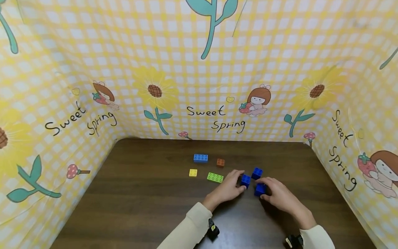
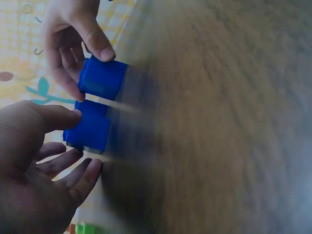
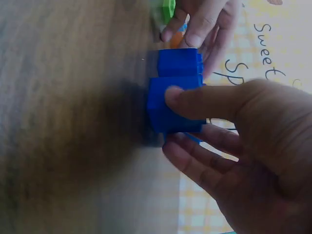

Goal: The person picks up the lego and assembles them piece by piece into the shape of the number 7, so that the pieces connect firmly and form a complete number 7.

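My left hand holds a dark blue toy brick at its side, thumb on the near face. In the left wrist view the thumb rests on this brick, while the lower fingers are spread beneath it. My right hand grips a second dark blue brick between thumb and fingers; its thumb presses the face of that brick in the right wrist view. A small gap separates the two bricks in the head view. Just behind them stands a third dark blue brick, touched by neither hand as far as I can tell.
Left of the hands lie a lime green brick, a yellow brick, a light blue brick and an orange-brown brick. They sit on a dark wooden table. A checked cloth walls the back and both sides.
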`<state>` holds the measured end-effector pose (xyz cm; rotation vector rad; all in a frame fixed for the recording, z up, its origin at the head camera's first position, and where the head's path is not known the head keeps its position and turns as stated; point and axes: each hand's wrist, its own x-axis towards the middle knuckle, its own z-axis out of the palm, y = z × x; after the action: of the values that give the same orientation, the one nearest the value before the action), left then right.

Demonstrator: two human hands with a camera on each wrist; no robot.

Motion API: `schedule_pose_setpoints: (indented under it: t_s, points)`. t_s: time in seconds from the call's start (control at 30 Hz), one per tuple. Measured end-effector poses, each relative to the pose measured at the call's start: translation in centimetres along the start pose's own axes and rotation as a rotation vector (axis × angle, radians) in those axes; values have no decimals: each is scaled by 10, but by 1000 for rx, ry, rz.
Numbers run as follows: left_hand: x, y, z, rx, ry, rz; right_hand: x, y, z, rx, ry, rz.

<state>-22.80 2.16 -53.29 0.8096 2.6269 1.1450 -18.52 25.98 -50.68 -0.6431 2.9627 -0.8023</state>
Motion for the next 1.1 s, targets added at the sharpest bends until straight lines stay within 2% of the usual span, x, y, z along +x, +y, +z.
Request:
schedule_pose_setpoints:
  t_s: [0.2,0.47,0.7,0.87,1.1]
  points:
    - [10,2,6,-66,19,-16,3,5,0,49,2,18]
    - [17,-4,13,-172,73,-28,1,7,3,111,17,80]
    - [18,-9,15,-195,102,-40,1,8,9,117,33,86]
    - [16,-8,13,-192,94,-42,1,9,13,70,58,81]
    - [13,-7,11,-178,91,-35,1,7,14,68,58,103]
